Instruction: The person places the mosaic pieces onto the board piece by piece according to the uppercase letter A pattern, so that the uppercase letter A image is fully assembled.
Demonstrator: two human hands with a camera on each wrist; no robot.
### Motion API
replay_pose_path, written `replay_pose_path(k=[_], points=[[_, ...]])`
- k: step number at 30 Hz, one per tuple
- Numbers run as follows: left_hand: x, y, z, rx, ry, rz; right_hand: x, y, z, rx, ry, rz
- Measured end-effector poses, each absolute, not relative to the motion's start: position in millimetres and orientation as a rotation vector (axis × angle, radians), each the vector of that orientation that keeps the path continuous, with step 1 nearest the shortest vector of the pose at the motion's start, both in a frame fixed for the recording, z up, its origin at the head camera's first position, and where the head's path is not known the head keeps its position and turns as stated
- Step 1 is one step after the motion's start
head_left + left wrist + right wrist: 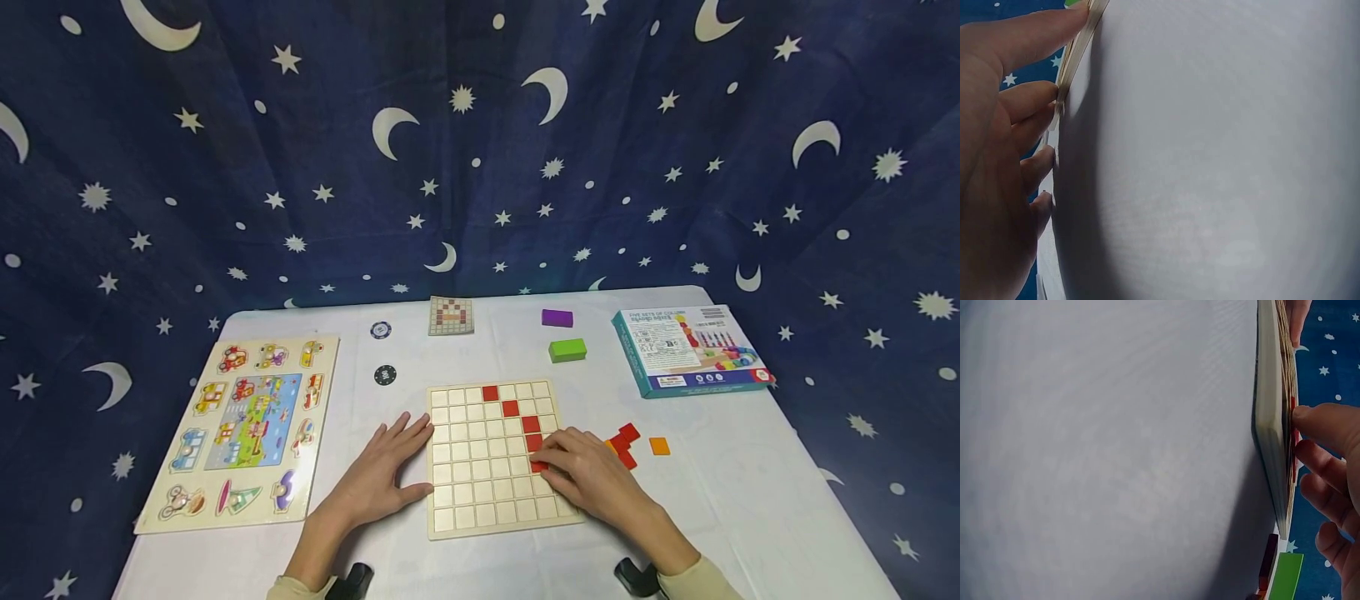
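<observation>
A wooden grid board (472,492) lies flat on the table, and several of its cells hold red square tiles (490,393) in a stepped line. My left hand (382,475) rests beside the board with its fingers spread, thumb and fingertips touching the left edge. At the right side of the grid, my right hand (592,475) pinches a red tile (538,467) between thumb and index finger, low over the board. In the right wrist view the thumb (1329,425) meets the red strip of tiles on the board; the hand partly hides the cells there.
Loose red tiles (624,442) and an orange tile (659,446) lie right of the board. Behind stand a pattern card (452,317), purple block (557,318), green block (567,350) and two chips (385,375). A puzzle board (322,367) lies left, a game box (660,342) right.
</observation>
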State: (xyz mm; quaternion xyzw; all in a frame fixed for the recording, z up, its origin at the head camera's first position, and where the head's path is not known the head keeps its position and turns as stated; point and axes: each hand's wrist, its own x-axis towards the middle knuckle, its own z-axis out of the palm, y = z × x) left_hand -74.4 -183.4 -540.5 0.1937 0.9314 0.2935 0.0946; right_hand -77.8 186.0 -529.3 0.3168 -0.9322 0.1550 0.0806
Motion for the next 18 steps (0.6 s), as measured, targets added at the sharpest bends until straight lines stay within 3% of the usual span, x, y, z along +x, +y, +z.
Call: replay_pose_path(k=[9,18], points=[[-74.2,-183.4,-542.2,0.566,2.762,0.868,-83.1,199.6,-521.5,0.82,-2.846,0.436],[-74.2,-184.1,-542.0,0.589,2.786,0.864,-95.6,255.4,-510.7,0.536,-3.04,0.447]])
